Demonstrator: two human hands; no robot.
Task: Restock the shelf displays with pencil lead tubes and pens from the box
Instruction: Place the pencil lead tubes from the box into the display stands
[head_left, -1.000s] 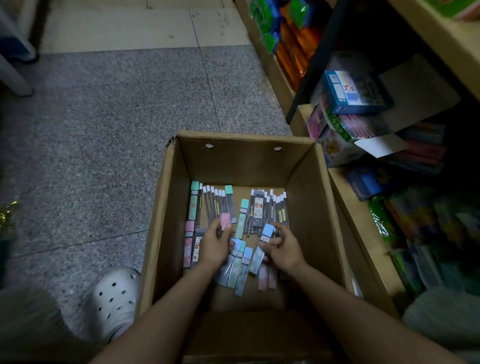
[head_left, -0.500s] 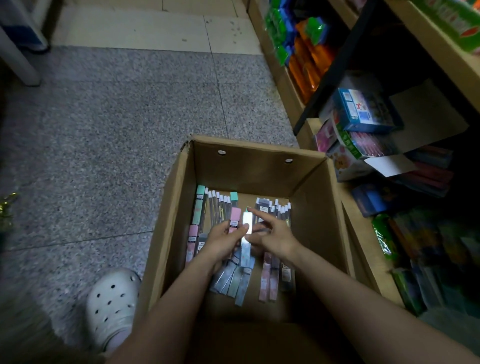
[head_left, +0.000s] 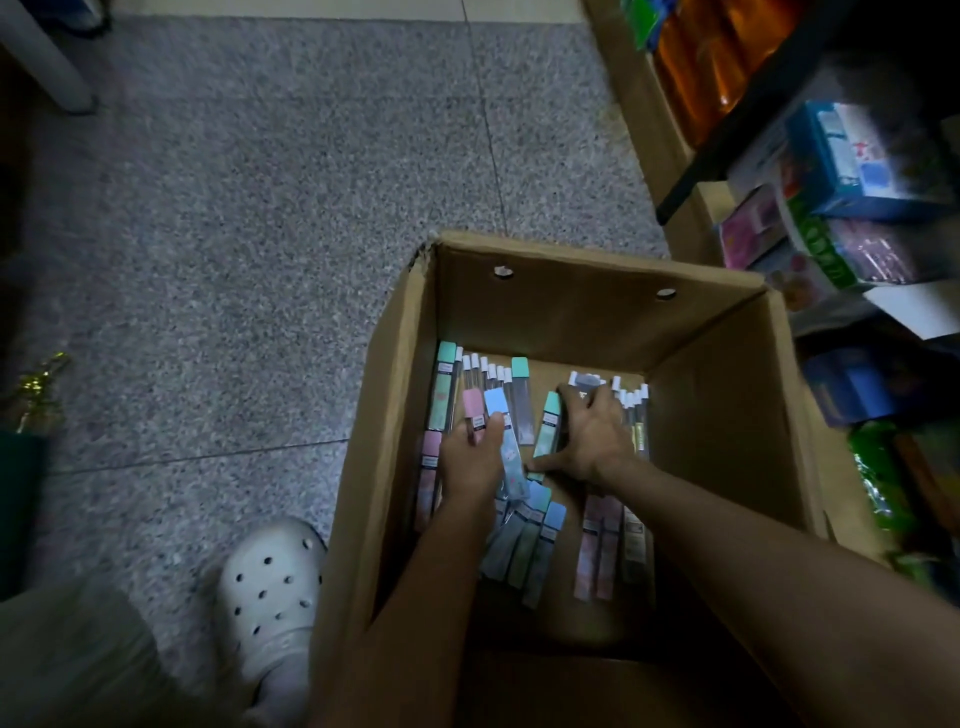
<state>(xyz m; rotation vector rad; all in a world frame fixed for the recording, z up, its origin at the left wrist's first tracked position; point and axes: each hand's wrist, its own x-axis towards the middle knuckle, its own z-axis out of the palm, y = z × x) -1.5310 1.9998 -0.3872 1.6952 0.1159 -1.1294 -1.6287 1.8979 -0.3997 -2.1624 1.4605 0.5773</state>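
An open cardboard box (head_left: 561, 306) stands on the floor, its bottom strewn with several pencil lead tubes and white-capped pens (head_left: 485, 371). My left hand (head_left: 470, 460) is inside the box and holds a pink-capped tube (head_left: 472, 408) and a blue-capped tube (head_left: 500, 410) upright together. My right hand (head_left: 592, 436) lies to the right of it, fingers curled over a bundle of dark tubes and pens (head_left: 589, 382), thumb spread beside a green-capped tube (head_left: 548, 434). More tubes (head_left: 530, 540) lie below the hands.
Wooden shelves (head_left: 660, 140) with coloured stationery boxes (head_left: 852, 171) and packets rise at the right, close to the box. Grey speckled floor (head_left: 260, 234) spreads to the left. A white clog (head_left: 270, 587) stands at the box's left front corner.
My right hand moved from the middle toward the far right pile of dark tubes and pens. My left hand keeps its tubes, now with a blue-capped one beside the pink one.
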